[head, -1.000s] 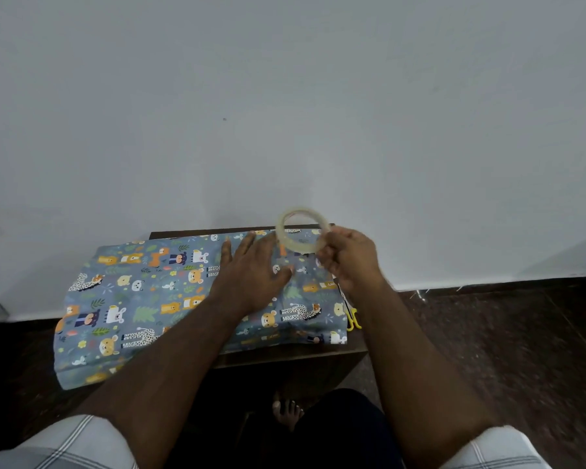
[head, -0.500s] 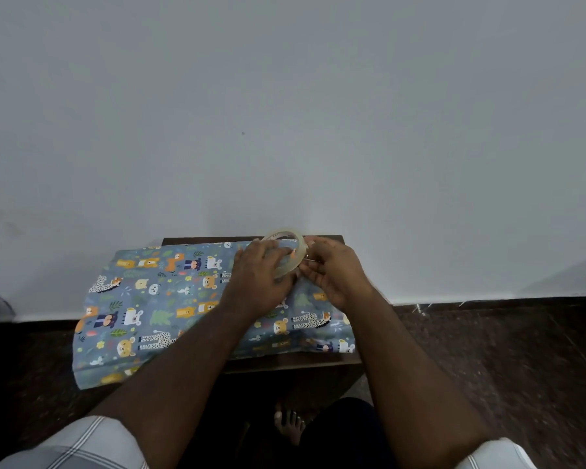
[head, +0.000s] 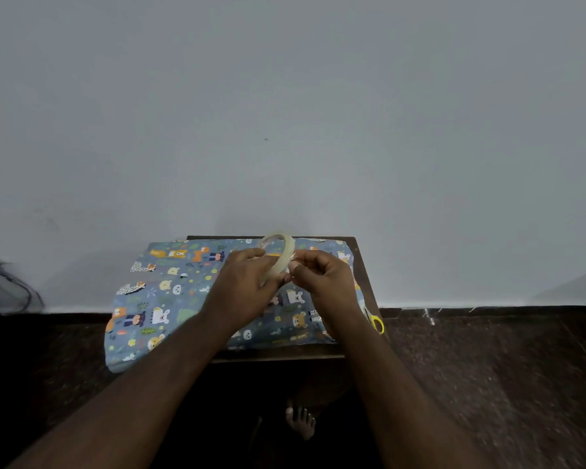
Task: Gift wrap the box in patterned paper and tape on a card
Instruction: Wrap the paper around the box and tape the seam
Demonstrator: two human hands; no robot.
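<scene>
Landmark: we place everything by the patterned paper (head: 170, 299), a blue sheet with cartoon animals spread over the small dark table (head: 362, 265).
Box: we cannot see it; a raised block under the right part of the paper suggests it lies wrapped there, but we cannot be sure.
Paper overhang: the left part of the sheet hangs past the table edge and droops toward the floor, so we judge the ends are not yet closed.
Tape roll: the clear tape roll (head: 283, 252) is held upright above the far middle of the paper, clear of the sheet.
Left hand: our left hand (head: 247, 289) grips the lower left of the roll, fingers curled round its rim, we think to steady it.
Right hand: our right hand (head: 322, 279) pinches at the roll's right edge with thumb and forefinger, apparently picking at the free end; no drawn-out strip is visible.
Scissors: a yellow handle of the scissors (head: 377, 322) shows just beside the paper's right edge, partly hidden by our right wrist, near enough to cut a strip.
Card: not seen anywhere around the paper.
Step in hand: we judge it to be freeing a length of tape to fix a paper seam.
</scene>
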